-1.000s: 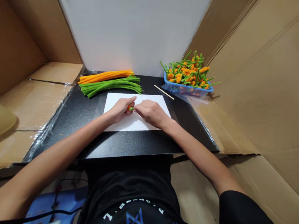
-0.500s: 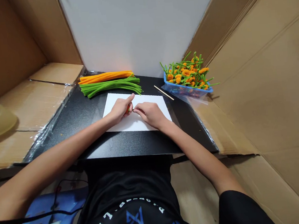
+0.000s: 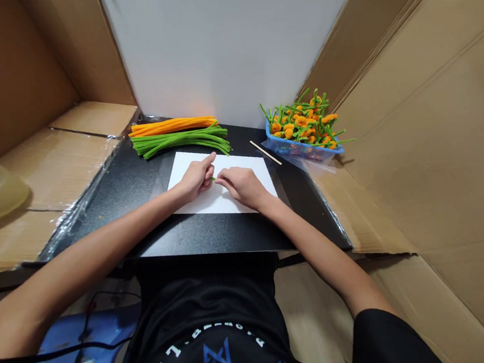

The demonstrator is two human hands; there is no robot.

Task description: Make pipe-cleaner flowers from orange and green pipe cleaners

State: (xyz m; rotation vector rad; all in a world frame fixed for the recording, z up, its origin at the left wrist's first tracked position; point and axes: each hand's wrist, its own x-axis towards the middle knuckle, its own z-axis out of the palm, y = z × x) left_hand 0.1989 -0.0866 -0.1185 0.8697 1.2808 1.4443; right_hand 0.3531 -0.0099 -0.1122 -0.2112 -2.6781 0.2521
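Over the white sheet of paper (image 3: 204,207), my left hand (image 3: 195,178) is closed, thumb pointing up and away. A short bit of green pipe cleaner (image 3: 213,178) shows between my two hands; the rest of it is hidden inside the left fist. My right hand (image 3: 242,185) pinches the green end between thumb and fingertips, close beside the left fingers. Just beyond the paper lie a bundle of green pipe cleaners (image 3: 178,141) and, behind it, a bundle of orange pipe cleaners (image 3: 172,125).
A blue basket (image 3: 307,149) at the back right holds several orange-and-green pipe-cleaner pieces (image 3: 301,121). A thin wooden stick (image 3: 265,152) lies left of it on the black table (image 3: 213,235). At far left, a large tape roll (image 3: 11,189) rests on cardboard. Cardboard walls flank both sides.
The orange part that showed in my left hand is now hidden, and a green bit shows between the hands. Both hands stay in nearly the same place; the view shifts slightly.
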